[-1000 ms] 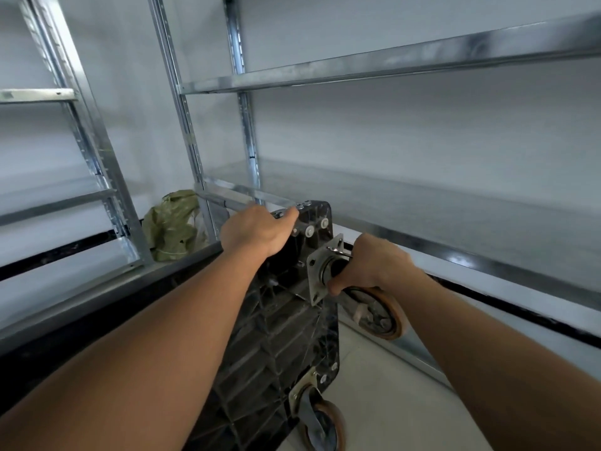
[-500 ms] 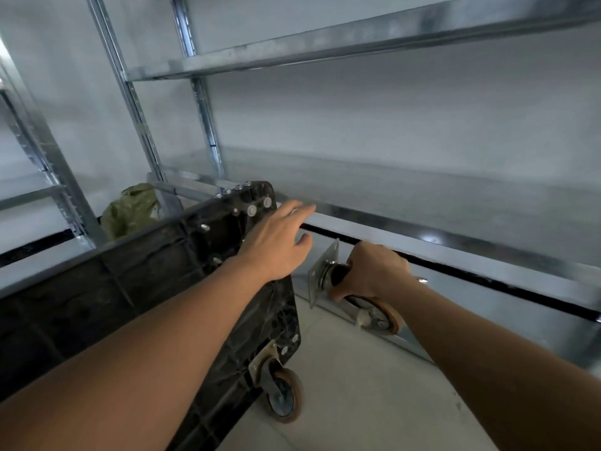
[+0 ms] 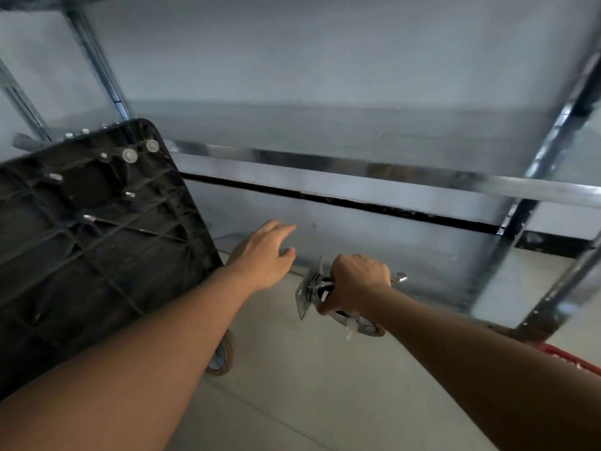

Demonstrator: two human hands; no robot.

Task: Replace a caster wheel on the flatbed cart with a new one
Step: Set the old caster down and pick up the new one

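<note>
Beside the upended black ribbed plastic flatbed cart [image 3: 97, 229], our right hand [image 3: 356, 283] grips the detached steel-plated caster wheel [image 3: 309, 289] clear of it, while our left hand [image 3: 263, 252] hovers unclenched, holding nothing.

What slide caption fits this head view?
Right hand grips detached caster wheel; open left hand hovers beside tipped cart.

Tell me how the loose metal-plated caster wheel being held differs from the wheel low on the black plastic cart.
The held caster wheel is off the cart, gripped by the right hand; the mounted caster wheel sits on the tipped-up black cart. The held one's square plate shows; the mounted one's is hidden. Both have brownish tyres.
</note>
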